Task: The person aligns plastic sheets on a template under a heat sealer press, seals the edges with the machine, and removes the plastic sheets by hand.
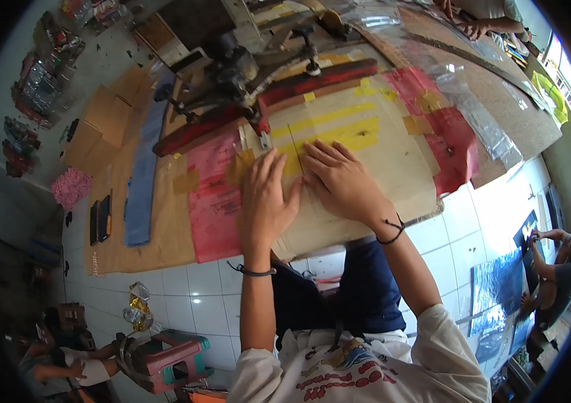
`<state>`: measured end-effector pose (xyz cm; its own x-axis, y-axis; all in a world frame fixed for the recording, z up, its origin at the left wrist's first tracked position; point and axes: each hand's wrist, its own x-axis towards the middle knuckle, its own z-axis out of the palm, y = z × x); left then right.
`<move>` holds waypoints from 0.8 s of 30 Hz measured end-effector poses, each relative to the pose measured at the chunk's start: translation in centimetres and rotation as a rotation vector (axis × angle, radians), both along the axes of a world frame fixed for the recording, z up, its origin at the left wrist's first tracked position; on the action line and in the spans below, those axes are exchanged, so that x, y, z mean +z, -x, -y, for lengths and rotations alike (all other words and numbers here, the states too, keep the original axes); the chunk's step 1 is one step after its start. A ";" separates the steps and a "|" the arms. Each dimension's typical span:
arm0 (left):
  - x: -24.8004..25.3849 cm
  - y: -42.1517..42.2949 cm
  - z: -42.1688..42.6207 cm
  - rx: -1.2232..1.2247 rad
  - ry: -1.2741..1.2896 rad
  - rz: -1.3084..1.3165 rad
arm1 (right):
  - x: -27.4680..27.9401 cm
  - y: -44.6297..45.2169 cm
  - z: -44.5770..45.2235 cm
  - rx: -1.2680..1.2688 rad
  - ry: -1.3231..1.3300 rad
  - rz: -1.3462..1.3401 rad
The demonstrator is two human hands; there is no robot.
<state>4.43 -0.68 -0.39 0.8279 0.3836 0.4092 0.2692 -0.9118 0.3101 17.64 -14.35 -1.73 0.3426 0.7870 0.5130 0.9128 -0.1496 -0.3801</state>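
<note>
Both hands rest flat on a pale sheet (393, 161) crossed by yellow tape strips (359, 131). My left hand (267, 198) lies with its fingers pointing away from me, near the pink-red film (213, 201). Close beside it on the right, my right hand (342, 180) has its fingers spread over the lower yellow strip, near a thin dark line on the sheet. Just beyond the hands is a dark clamping device with a long red bar (325, 79). Neither hand visibly holds anything. What lies beneath the palms is hidden.
A blue strip (143, 195) and dark flat objects (100, 219) lie on the table's left part. More red film (450, 144) hangs at its right edge. Another person's hands (477, 28) are at upper right. People sit at lower left and right, near a stool (174, 363).
</note>
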 end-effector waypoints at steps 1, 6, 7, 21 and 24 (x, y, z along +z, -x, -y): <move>-0.1 0.0 -0.1 -0.005 0.000 -0.001 | -0.3 0.0 0.0 0.001 -0.011 0.005; -0.4 0.1 0.0 -0.004 0.002 -0.011 | -1.0 -0.1 -0.1 -0.001 -0.052 0.050; -0.5 0.1 0.0 -0.003 -0.003 -0.017 | -0.9 -0.1 0.0 -0.003 -0.041 0.046; 0.1 0.0 0.2 -0.010 0.022 -0.034 | -1.3 0.1 -0.1 -0.015 -0.073 0.049; -0.1 -0.3 -0.1 0.000 0.001 -0.051 | -1.3 -0.2 -0.4 -0.018 -0.072 0.043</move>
<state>4.72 -0.62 -0.47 0.8478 0.3840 0.3659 0.2850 -0.9115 0.2964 17.82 -13.95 -3.03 0.3331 0.7417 0.5822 0.9258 -0.1401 -0.3512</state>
